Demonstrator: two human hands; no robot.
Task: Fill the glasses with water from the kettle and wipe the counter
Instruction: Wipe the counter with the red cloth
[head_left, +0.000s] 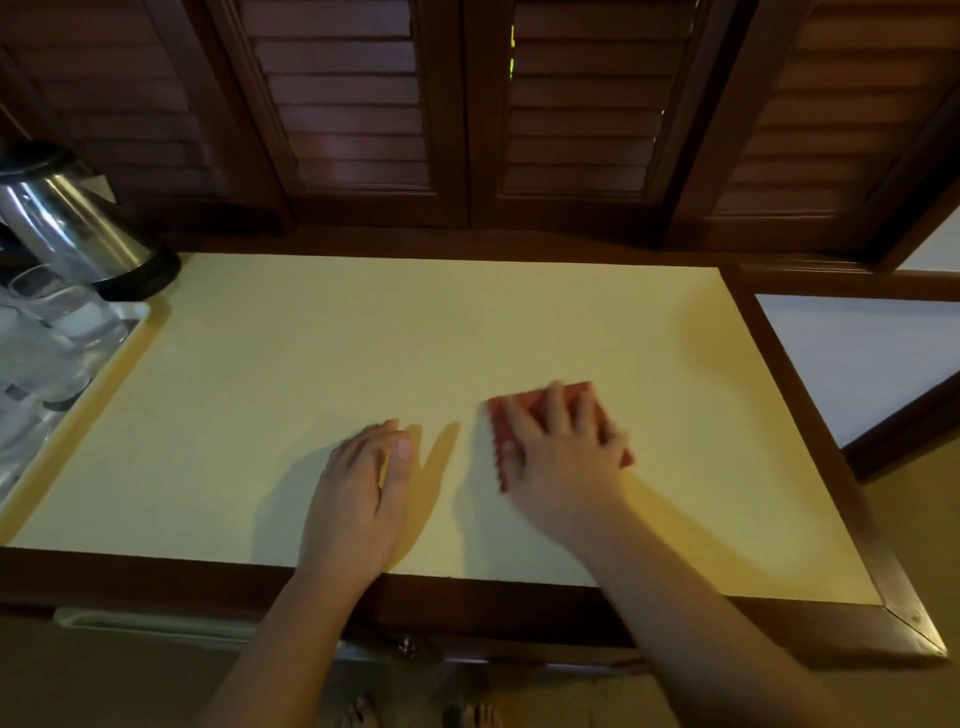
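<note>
**Right hand works the cloth across the counter**

Right hand (563, 457) presses flat, fingers spread, on a red cloth (582, 400) just right of the counter's (311, 343) middle; the cloth's long side runs away from the person. Left hand (363, 478) rests open on the bare top just beside it, gripping nothing. Unwiped surface stretches left toward the steel kettle (72, 223) and glasses (62, 312) on a tray (137, 312) at the far-left edge, well apart. Dark louvred shutters (571, 104) close the wall behind.

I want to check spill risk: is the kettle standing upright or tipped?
Upright: the kettle stands on its dark base at the counter's far left corner; its lean looks like wide-angle distortion.
</note>
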